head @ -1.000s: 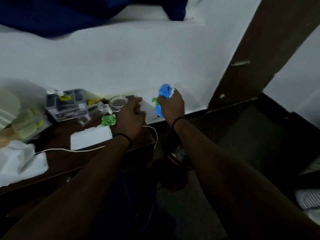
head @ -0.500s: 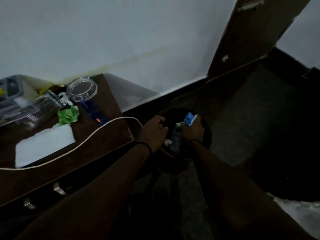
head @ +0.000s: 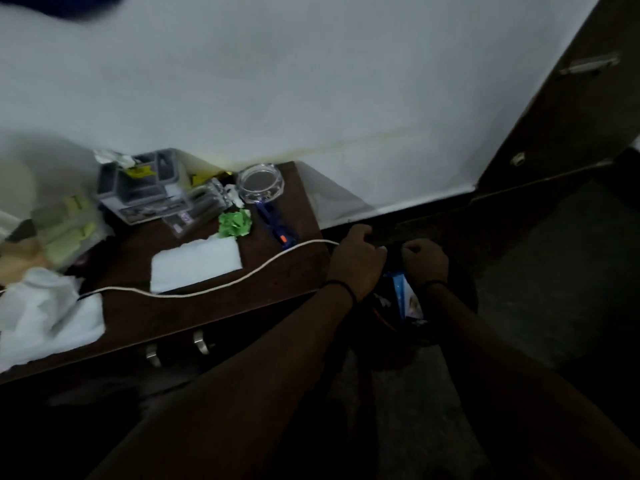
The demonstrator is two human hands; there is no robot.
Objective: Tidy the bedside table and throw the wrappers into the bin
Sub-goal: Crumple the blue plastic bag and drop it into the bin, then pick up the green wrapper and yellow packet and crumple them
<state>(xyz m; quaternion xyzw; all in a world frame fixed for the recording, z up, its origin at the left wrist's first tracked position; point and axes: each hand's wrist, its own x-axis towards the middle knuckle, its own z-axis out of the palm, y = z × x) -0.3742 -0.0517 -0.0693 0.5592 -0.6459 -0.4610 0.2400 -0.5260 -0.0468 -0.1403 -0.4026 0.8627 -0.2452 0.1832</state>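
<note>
Crumpled green wrapper (head: 235, 222) remains on the dark wooden desk (head: 284, 271), centre-left; both hands' (head: 356, 261) (head: 424, 259) grip curled, empty, over the dark bin (head: 464, 292). Likely next: fetch it.

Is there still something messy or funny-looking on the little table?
Yes. A crumpled green wrapper still lies on the bedside table, beside the white pad. A white cable snakes across the top and off the right edge. A clear glass dish sits on the end of a blue tool.
</note>
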